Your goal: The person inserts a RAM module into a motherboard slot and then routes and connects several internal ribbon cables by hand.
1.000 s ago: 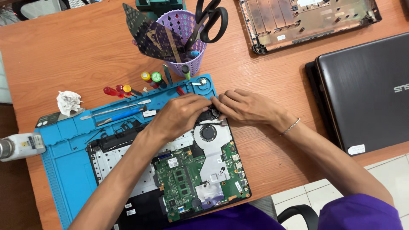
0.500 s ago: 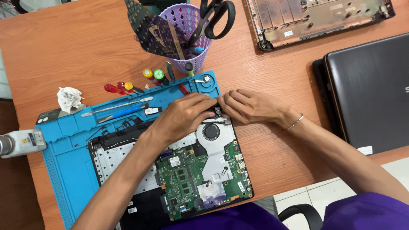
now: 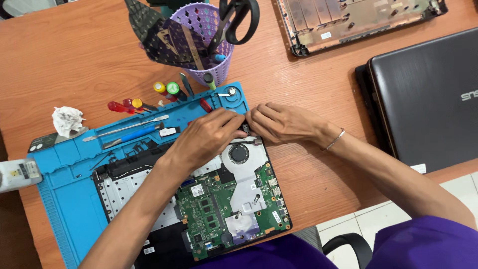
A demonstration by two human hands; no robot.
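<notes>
Green motherboard of the opened laptop [image 3: 219,199] lies on a blue repair mat [image 3: 64,199]; left hand [image 3: 209,137] and right hand [image 3: 281,122], fingers curled together, pinch at its top corner beside the fan [image 3: 239,153], on an orange wooden table [image 3: 74,55].

My left hand [image 3: 209,137] and right hand [image 3: 281,122] covered the opened laptop's [image 3: 199,199] far corner, so I could not tell what the fingertips gripped. The bottom edge cut off the laptop's near side, the blue mat [image 3: 64,199] and my arms. The closed laptop [image 3: 428,94] ran past the right edge.
</notes>
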